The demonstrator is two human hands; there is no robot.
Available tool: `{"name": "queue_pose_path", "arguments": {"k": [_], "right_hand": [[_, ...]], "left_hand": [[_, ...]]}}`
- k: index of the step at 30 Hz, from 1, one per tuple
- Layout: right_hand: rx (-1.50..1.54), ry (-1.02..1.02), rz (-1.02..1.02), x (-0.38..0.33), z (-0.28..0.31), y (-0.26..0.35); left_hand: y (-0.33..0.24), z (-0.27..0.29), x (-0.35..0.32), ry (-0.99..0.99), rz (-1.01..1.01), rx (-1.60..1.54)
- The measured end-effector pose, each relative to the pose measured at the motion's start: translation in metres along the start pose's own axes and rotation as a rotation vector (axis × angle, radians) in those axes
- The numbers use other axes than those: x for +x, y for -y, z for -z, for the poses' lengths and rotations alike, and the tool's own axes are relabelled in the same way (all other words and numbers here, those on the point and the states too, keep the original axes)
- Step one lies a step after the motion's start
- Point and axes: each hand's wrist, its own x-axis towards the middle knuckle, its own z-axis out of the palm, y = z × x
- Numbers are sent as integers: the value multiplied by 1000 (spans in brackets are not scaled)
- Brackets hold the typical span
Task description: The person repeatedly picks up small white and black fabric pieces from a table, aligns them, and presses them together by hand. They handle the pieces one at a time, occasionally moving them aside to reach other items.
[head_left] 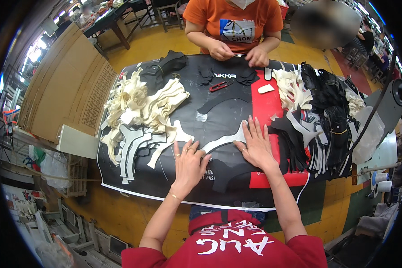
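Evidently everything sits around one white curved strip (224,141), which lies on the black part of the table cover (230,119) between the person's hands. Well left of the strip stands one cardboard box (67,82). Nearer, still left of it, are a heap of cream pieces (163,100) and a fan of white-and-grey pieces (134,149), both too overlapped to count. At the strip's left end, the left hand (190,161) has its fingers spread and slightly bent, gripping nothing; whether they touch the strip I cannot tell. Beyond the strip lie one black arc (228,95) and one pair of red snips (221,85); on its near side is one black piece (230,175). On the strip's right end the right hand (257,149) rests flat, fingers extended. The strip looks light, thin and flexible, likely to slide or buckle if pushed; its broader ends seem the best hold. Beyond and right of it are two small white tabs (266,89); farther right, dark bundles (335,120), uncountable, and two thread cones (383,186).
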Motion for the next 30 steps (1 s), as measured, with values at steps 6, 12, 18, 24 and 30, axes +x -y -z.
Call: {"name": "queue_pose_path", "arguments": {"k": [6, 12, 18, 24, 30], "right_hand": [[-31, -49, 30, 3, -12, -8], [704, -438, 37, -20, 16, -12], [757, -371, -60, -55, 45, -4], [730, -282, -26, -64, 40, 17], [633, -256, 5, -56, 35, 41]], "left_hand": [[-29, -39, 53, -82, -48, -74], [-30, -31, 61, -5, -5, -394], [-9, 32, 32, -239, 134, -724], [94, 101, -37, -549, 469, -754], [110, 74, -50, -599, 527, -14]]}}
